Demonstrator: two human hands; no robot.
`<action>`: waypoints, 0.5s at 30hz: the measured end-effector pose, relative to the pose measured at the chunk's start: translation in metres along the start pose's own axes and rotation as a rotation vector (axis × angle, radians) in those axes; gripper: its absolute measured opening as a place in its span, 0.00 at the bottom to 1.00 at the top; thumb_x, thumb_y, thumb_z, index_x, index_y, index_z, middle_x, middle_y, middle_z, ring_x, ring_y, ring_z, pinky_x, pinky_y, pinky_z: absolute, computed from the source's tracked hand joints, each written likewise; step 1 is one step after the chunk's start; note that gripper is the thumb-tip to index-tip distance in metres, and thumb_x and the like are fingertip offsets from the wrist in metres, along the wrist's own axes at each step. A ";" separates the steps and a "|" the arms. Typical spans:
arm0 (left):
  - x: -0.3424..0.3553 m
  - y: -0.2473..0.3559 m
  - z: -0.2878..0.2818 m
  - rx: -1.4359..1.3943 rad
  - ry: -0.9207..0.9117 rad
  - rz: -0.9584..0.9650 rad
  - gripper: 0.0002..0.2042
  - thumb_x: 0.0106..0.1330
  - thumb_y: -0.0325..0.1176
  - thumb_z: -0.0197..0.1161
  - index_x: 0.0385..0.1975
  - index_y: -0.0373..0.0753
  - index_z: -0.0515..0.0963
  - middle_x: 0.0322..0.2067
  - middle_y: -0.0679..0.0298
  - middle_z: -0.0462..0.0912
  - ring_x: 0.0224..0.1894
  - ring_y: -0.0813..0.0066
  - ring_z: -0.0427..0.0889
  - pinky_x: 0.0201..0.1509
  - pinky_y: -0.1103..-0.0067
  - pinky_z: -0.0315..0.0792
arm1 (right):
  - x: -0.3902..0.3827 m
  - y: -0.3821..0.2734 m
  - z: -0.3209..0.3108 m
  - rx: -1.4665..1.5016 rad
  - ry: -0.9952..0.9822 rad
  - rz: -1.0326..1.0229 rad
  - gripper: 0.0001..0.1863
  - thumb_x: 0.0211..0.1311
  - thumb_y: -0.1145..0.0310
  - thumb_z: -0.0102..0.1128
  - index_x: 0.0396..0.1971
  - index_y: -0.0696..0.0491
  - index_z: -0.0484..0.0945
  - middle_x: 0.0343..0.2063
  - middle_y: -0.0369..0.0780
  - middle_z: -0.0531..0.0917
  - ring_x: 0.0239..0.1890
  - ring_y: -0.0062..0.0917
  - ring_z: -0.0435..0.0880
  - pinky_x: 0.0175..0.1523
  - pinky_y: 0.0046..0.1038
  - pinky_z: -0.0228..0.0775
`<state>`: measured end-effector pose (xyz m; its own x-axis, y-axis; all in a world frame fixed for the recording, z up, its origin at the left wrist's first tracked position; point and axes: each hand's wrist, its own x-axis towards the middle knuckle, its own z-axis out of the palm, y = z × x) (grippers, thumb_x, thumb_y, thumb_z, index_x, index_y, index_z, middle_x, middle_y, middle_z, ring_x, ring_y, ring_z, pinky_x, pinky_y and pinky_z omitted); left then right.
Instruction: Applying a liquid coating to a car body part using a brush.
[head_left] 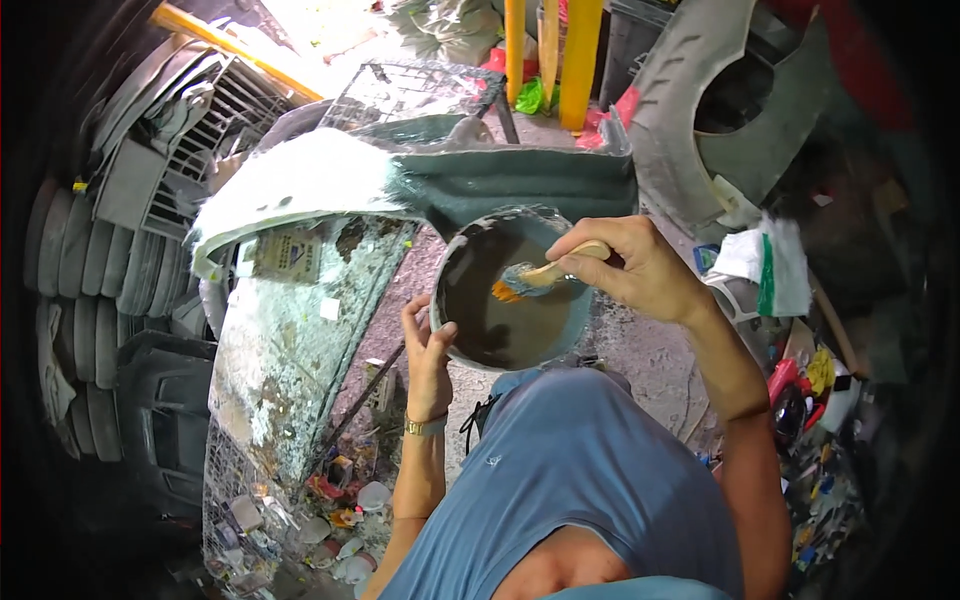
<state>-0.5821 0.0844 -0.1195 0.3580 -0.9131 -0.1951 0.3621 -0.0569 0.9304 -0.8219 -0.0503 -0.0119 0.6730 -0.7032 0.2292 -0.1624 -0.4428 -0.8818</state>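
A round bucket point(460, 345) of brownish-grey liquid is held in front of my body. My left hand point(428, 350) grips its left side, thumb over the rim and fingers along the outer wall. In my right hand point(632, 262) is a paintbrush point(540, 276) with a pale wooden handle, a grey-smeared middle and orange bristles. The brush hangs over the bucket's opening; whether its tip touches the liquid I cannot tell. Just beyond the bucket lies a curved car body panel point(510, 185), white on its left part and dark grey-green on its right.
A paint-spattered board point(290, 350) on a mesh stand lies to the left, above scattered cups and litter point(340, 540). Grey fenders point(690, 100) lean at the far right. Yellow posts point(580, 60) rise at the back. Stacked dark panels point(85, 250) line the left; rubbish point(810, 390) is heaped at right.
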 end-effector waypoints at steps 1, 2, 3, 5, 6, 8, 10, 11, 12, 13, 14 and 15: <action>0.006 -0.001 0.007 -0.021 0.003 0.033 0.27 0.57 0.35 0.63 0.56 0.44 0.61 0.46 0.62 0.75 0.47 0.75 0.73 0.54 0.79 0.64 | 0.004 0.004 -0.007 0.003 -0.003 -0.001 0.06 0.62 0.74 0.60 0.37 0.58 0.80 0.23 0.34 0.80 0.24 0.11 0.72 0.29 0.18 0.63; 0.009 0.002 0.012 -0.012 0.028 0.026 0.28 0.57 0.35 0.64 0.57 0.42 0.61 0.48 0.61 0.74 0.50 0.73 0.72 0.57 0.76 0.63 | 0.007 0.013 -0.010 0.040 0.014 -0.008 0.06 0.61 0.74 0.60 0.37 0.58 0.81 0.23 0.34 0.80 0.24 0.11 0.71 0.29 0.18 0.63; 0.015 0.004 0.014 -0.012 0.022 0.014 0.29 0.56 0.35 0.64 0.58 0.42 0.60 0.50 0.61 0.72 0.52 0.73 0.71 0.57 0.76 0.63 | 0.013 0.018 -0.016 0.035 0.027 0.013 0.06 0.61 0.74 0.60 0.37 0.58 0.81 0.23 0.34 0.80 0.24 0.11 0.71 0.29 0.18 0.63; 0.021 -0.001 0.018 -0.037 0.085 0.006 0.30 0.56 0.33 0.61 0.59 0.43 0.59 0.52 0.60 0.71 0.53 0.71 0.71 0.59 0.75 0.62 | 0.022 0.030 -0.028 0.066 -0.016 -0.025 0.08 0.60 0.70 0.60 0.36 0.58 0.80 0.26 0.42 0.83 0.26 0.25 0.81 0.35 0.26 0.71; 0.019 0.001 0.026 -0.060 0.136 0.013 0.30 0.56 0.32 0.60 0.60 0.43 0.59 0.52 0.60 0.70 0.54 0.70 0.71 0.59 0.75 0.63 | 0.025 0.035 -0.034 0.111 -0.026 -0.046 0.08 0.61 0.70 0.60 0.36 0.58 0.80 0.27 0.42 0.83 0.27 0.26 0.82 0.36 0.27 0.72; 0.022 -0.002 0.043 -0.096 0.191 -0.009 0.31 0.56 0.32 0.58 0.61 0.44 0.57 0.55 0.60 0.68 0.55 0.68 0.70 0.60 0.73 0.65 | 0.032 0.050 -0.047 0.080 -0.027 -0.133 0.08 0.61 0.67 0.61 0.35 0.57 0.79 0.28 0.42 0.83 0.30 0.31 0.83 0.37 0.29 0.73; 0.025 -0.008 0.066 -0.143 0.242 -0.006 0.34 0.55 0.33 0.58 0.64 0.44 0.55 0.57 0.58 0.66 0.57 0.65 0.70 0.61 0.71 0.66 | 0.040 0.068 -0.060 0.072 -0.002 -0.246 0.09 0.61 0.65 0.61 0.34 0.56 0.79 0.29 0.42 0.82 0.33 0.35 0.83 0.40 0.31 0.74; 0.023 -0.011 0.073 -0.174 0.255 -0.004 0.35 0.55 0.35 0.58 0.65 0.43 0.54 0.59 0.58 0.65 0.58 0.63 0.69 0.61 0.70 0.66 | 0.042 0.076 -0.067 0.081 0.014 -0.308 0.10 0.61 0.64 0.61 0.33 0.55 0.79 0.29 0.42 0.82 0.35 0.36 0.83 0.41 0.33 0.74; 0.020 -0.021 0.068 -0.197 0.304 -0.029 0.35 0.56 0.36 0.58 0.66 0.43 0.55 0.60 0.57 0.65 0.59 0.62 0.69 0.62 0.69 0.66 | 0.044 0.084 -0.077 0.069 0.001 -0.342 0.09 0.61 0.63 0.59 0.32 0.54 0.79 0.30 0.41 0.82 0.36 0.35 0.83 0.43 0.33 0.74; 0.017 -0.035 0.066 -0.224 0.364 -0.046 0.35 0.56 0.38 0.58 0.67 0.43 0.55 0.60 0.57 0.65 0.60 0.61 0.69 0.62 0.67 0.65 | 0.047 0.093 -0.084 0.102 0.009 -0.382 0.08 0.61 0.65 0.59 0.27 0.54 0.77 0.26 0.40 0.81 0.33 0.34 0.83 0.41 0.35 0.73; 0.017 -0.036 0.088 -0.203 0.390 -0.022 0.27 0.62 0.46 0.55 0.57 0.35 0.69 0.56 0.58 0.75 0.57 0.63 0.74 0.63 0.65 0.65 | 0.051 0.100 -0.096 0.037 0.012 -0.445 0.08 0.59 0.66 0.59 0.25 0.54 0.75 0.23 0.39 0.80 0.30 0.32 0.82 0.40 0.34 0.71; 0.014 -0.035 0.097 -0.231 0.355 -0.084 0.28 0.62 0.46 0.55 0.58 0.35 0.69 0.57 0.58 0.74 0.57 0.62 0.73 0.63 0.65 0.65 | 0.055 0.105 -0.111 -0.027 0.015 -0.508 0.08 0.58 0.68 0.59 0.22 0.53 0.74 0.20 0.38 0.78 0.28 0.29 0.81 0.38 0.33 0.69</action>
<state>-0.6732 0.0341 -0.1250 0.5787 -0.7111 -0.3994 0.5709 0.0035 0.8210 -0.8821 -0.1972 -0.0463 0.6612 -0.4037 0.6324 0.1637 -0.7450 -0.6467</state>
